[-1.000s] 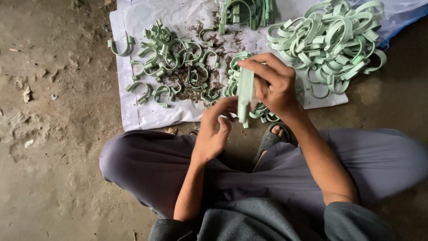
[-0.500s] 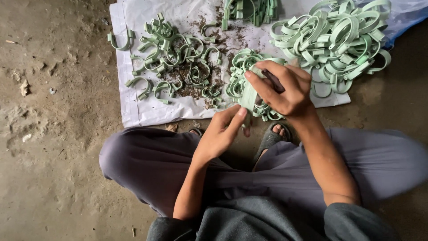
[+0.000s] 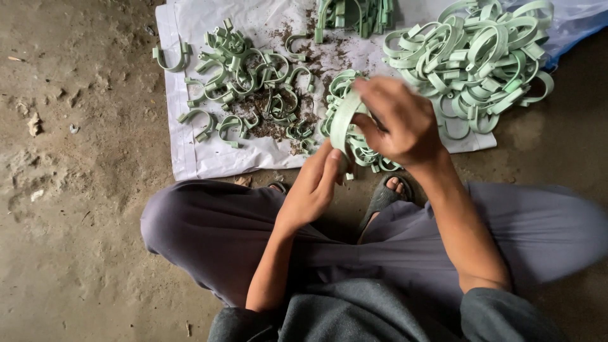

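Note:
My right hand (image 3: 398, 120) grips a pale green curved plastic clip (image 3: 344, 123) above the near edge of a white sheet (image 3: 190, 142). My left hand (image 3: 313, 187) reaches up from below, its fingertips touching the lower end of that same clip. Just behind the clip lies a small heap of similar green pieces (image 3: 354, 149). A scattered pile of smaller green clips with brown debris (image 3: 250, 88) sits to the left on the sheet. A large heap of green rings (image 3: 475, 60) lies at the right.
I sit cross-legged on a dirt floor (image 3: 76, 209) in grey trousers, a sandalled foot (image 3: 383, 196) showing between my knees. More green pieces (image 3: 354, 16) lie at the sheet's far edge. A blue sheet corner (image 3: 570, 25) shows at the top right.
My right hand moved down and left with the clip, turning it. My left hand shifted up so its fingers meet the clip's lower end.

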